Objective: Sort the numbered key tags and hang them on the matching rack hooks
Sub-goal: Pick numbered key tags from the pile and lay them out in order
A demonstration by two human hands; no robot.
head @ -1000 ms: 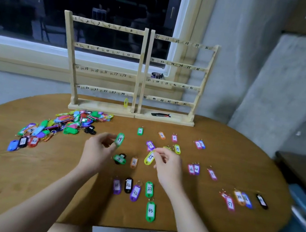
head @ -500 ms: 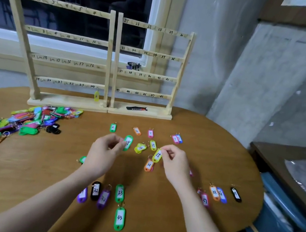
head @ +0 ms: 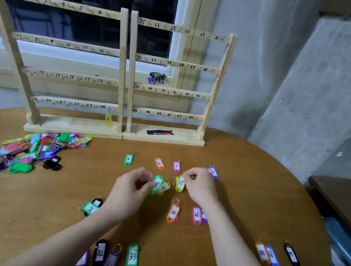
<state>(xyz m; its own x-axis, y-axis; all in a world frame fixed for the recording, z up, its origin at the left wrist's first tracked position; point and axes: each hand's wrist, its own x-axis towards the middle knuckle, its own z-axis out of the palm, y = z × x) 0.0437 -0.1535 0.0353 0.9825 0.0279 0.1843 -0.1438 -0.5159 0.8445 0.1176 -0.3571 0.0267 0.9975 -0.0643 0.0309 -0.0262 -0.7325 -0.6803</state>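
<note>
Two racks point(head: 119, 71) stand side by side at the back of the table point(head: 243, 180), their rails numbered by hand from 1 up into the forties, and almost every hook on them is bare. Only one tag, a yellow one point(head: 108, 118), hangs there, at the right end of the left rack's bottom rail under 24. So the hanging has barely begun.

The pile point(head: 26, 151) of unsorted tags at the left is still the largest share of the work; it lies heaped in front of the left rack's base.

Sorted tags lie spread across the middle and right of the table in loose number order: 2 point(head: 128, 159), 4 point(head: 159, 163) and 5 point(head: 176, 166) in a far row, 25 point(head: 173, 213) and 26 point(head: 196, 215) nearer, 33 point(head: 132, 257) with the thirties at the near edge, 38 point(head: 262, 252) off to the right. By my estimate the sorting is roughly a quarter done.

The left hand point(head: 131, 186) pinches a green tag point(head: 157, 184) between thumb and curled fingers, just above the table, overlapping a yellow tag marked 14 point(head: 164, 187). The right hand point(head: 201, 184) pinches the top of the yellow 15 point(head: 180, 183), fingers curled. Both tags seem headed for the teens group.
</note>
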